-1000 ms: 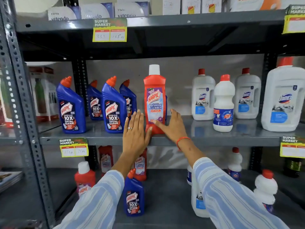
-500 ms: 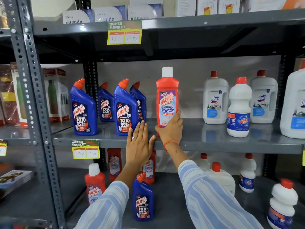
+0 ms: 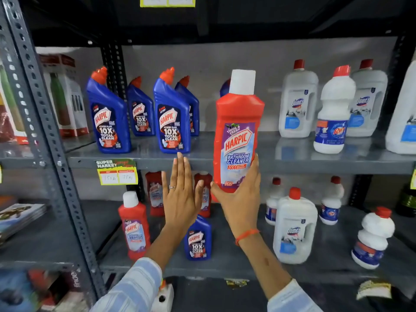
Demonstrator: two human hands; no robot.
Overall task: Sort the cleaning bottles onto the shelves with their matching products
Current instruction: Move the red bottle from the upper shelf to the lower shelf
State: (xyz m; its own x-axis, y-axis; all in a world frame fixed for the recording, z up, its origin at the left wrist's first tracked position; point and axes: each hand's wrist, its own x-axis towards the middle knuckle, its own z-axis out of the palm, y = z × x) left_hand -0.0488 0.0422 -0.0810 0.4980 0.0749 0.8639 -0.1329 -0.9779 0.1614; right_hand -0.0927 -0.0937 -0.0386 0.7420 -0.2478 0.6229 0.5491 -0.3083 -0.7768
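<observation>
The right hand (image 3: 238, 199) gripped the red Harpic bottle (image 3: 238, 131), lifted off the upper shelf (image 3: 292, 163); left hand (image 3: 180, 197) flat, empty. Mismatched bottles remained below it.

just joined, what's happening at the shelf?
A person is sorting cleaning bottles on a grey rack. The right hand has a grip on the base of a red Harpic bathroom cleaner bottle, held upright in front of the upper shelf. The left hand is open and empty beside it. Matching red bottles stand on the lower shelf, while blue Harpic bottles fill the upper shelf.
</observation>
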